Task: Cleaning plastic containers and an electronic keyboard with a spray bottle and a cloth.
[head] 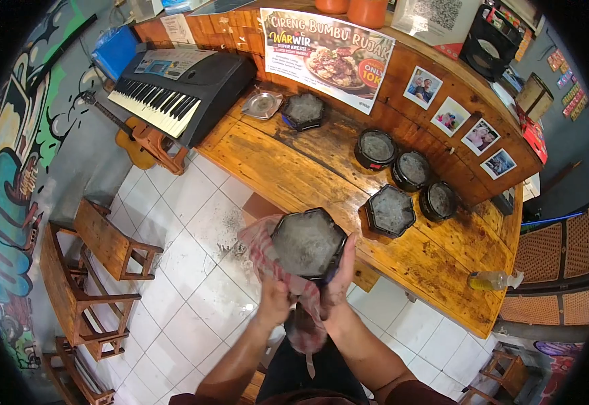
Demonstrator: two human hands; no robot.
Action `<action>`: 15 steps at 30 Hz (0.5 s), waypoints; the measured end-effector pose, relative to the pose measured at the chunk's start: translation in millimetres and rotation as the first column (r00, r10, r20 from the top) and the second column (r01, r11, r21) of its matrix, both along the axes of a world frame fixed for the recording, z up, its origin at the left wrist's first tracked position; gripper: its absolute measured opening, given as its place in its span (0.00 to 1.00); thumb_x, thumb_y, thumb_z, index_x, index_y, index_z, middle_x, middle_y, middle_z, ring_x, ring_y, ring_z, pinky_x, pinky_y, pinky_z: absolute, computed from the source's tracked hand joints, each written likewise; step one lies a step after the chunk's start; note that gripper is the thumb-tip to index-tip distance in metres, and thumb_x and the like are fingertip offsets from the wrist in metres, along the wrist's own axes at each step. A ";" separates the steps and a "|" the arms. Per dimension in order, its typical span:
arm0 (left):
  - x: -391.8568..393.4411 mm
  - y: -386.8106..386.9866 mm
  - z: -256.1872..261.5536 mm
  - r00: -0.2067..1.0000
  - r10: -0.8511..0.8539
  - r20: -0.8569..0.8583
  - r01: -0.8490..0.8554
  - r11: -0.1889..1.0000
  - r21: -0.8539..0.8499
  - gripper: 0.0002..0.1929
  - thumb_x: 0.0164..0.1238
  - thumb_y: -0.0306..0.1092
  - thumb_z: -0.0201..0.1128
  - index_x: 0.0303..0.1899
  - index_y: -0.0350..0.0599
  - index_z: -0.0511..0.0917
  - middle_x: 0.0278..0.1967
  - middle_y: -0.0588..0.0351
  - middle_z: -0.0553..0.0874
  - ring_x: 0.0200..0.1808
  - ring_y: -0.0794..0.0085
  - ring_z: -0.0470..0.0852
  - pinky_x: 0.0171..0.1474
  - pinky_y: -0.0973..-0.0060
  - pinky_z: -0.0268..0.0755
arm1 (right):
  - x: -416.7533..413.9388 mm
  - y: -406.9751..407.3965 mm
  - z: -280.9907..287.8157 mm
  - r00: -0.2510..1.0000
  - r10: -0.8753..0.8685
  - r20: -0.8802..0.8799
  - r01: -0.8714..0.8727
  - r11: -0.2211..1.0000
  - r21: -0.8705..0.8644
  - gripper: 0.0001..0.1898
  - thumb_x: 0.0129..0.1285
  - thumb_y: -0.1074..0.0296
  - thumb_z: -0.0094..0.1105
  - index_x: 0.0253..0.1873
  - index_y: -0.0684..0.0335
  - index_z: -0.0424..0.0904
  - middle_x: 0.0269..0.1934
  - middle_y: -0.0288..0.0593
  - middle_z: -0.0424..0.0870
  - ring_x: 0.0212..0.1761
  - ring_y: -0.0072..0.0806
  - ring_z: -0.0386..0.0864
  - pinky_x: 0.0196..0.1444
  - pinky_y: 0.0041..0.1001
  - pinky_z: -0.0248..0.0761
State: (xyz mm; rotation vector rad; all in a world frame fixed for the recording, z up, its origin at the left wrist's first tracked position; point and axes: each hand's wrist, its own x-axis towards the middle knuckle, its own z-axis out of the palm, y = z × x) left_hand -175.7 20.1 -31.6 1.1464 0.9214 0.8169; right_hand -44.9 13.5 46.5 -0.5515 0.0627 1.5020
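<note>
Both hands hold up a black hexagonal ashtray [308, 244] with a grey, dusty-looking top, in front of the wooden table's near edge. My left hand [276, 302] grips a red-and-white checked cloth [269, 253], which wraps the ashtray's left side and hangs down between my wrists. My right hand [340, 273] supports the ashtray's right side and underside, its thumb along the rim. On the table [294, 167] stand a similar hexagonal ashtray [391, 211], another near the back [303, 110], and several round black ones, one of them [376, 148] with a red mark.
A metal ashtray [262, 103] lies beside an electronic keyboard [173, 91] at the table's far left. A pump bottle [494, 280] is near the right edge. Wooden benches [114, 238] stand on the tiled floor, left; a guitar [137, 144] leans by the wall.
</note>
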 end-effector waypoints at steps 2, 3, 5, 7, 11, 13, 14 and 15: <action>24.2 -27.2 -1.0 0.995 0.040 -0.087 -0.031 0.994 0.109 0.23 0.80 0.46 0.54 0.54 0.29 0.75 0.49 0.45 0.83 0.54 0.63 0.80 0.59 0.63 0.70 | -5.3 5.6 -27.7 0.942 -0.274 0.197 0.279 0.960 0.002 0.35 0.74 0.36 0.50 0.74 0.56 0.61 0.66 0.42 0.71 0.66 0.32 0.72 0.68 0.37 0.68; 44.4 -40.4 -3.0 0.984 0.179 -0.001 -0.178 0.979 0.101 0.21 0.81 0.43 0.52 0.53 0.29 0.76 0.48 0.45 0.83 0.53 0.62 0.80 0.58 0.64 0.70 | -3.2 9.5 -40.2 0.927 -0.295 0.232 0.303 0.953 0.002 0.34 0.75 0.39 0.50 0.75 0.54 0.56 0.64 0.40 0.70 0.63 0.31 0.72 0.65 0.36 0.69; 55.1 -49.4 1.3 0.945 0.318 0.081 -0.324 0.943 0.076 0.19 0.81 0.40 0.50 0.51 0.29 0.78 0.47 0.45 0.84 0.52 0.60 0.81 0.58 0.64 0.70 | -1.2 16.0 -47.0 0.834 -0.361 0.417 0.358 0.929 0.088 0.34 0.75 0.40 0.50 0.75 0.53 0.55 0.64 0.39 0.70 0.62 0.31 0.72 0.64 0.34 0.69; 55.6 -54.8 15.4 0.979 0.201 -0.038 -0.183 0.943 0.278 0.18 0.82 0.38 0.50 0.52 0.30 0.78 0.50 0.43 0.84 0.53 0.57 0.81 0.59 0.64 0.69 | 4.2 14.6 -53.9 0.704 -0.398 0.588 0.348 0.915 0.203 0.34 0.76 0.41 0.50 0.75 0.54 0.55 0.64 0.42 0.70 0.63 0.31 0.72 0.65 0.33 0.69; 64.2 -63.3 20.0 0.970 0.243 -0.013 -0.220 0.897 0.384 0.19 0.83 0.39 0.47 0.59 0.32 0.75 0.56 0.49 0.81 0.55 0.63 0.80 0.66 0.64 0.66 | 18.1 6.7 -66.4 0.983 -0.184 0.021 0.180 0.974 0.141 0.36 0.74 0.38 0.49 0.73 0.60 0.62 0.64 0.49 0.75 0.64 0.38 0.76 0.67 0.39 0.71; 64.6 -55.5 20.4 0.949 0.314 0.016 -0.312 0.934 0.174 0.21 0.84 0.40 0.47 0.63 0.32 0.71 0.57 0.49 0.81 0.55 0.64 0.79 0.64 0.65 0.67 | 30.6 -0.8 -79.9 0.990 -0.140 -0.015 0.140 0.972 0.189 0.36 0.74 0.36 0.47 0.72 0.62 0.65 0.63 0.50 0.77 0.63 0.40 0.78 0.66 0.40 0.72; 63.6 -53.1 20.3 0.921 0.389 0.024 -0.387 0.921 -0.046 0.23 0.84 0.42 0.47 0.67 0.32 0.66 0.57 0.48 0.81 0.54 0.66 0.79 0.63 0.67 0.68 | 33.1 -3.8 -83.7 0.995 -0.091 -0.050 0.101 0.967 0.235 0.36 0.74 0.35 0.45 0.70 0.64 0.69 0.62 0.51 0.79 0.62 0.42 0.80 0.65 0.41 0.73; 62.7 -48.6 3.0 0.857 0.482 0.183 -0.429 0.863 -0.265 0.19 0.79 0.47 0.59 0.52 0.37 0.74 0.42 0.59 0.81 0.44 0.72 0.78 0.51 0.72 0.72 | 29.6 -3.2 -60.4 0.986 -0.132 0.106 0.120 0.986 0.116 0.37 0.73 0.34 0.43 0.66 0.67 0.73 0.61 0.53 0.81 0.60 0.44 0.81 0.64 0.42 0.74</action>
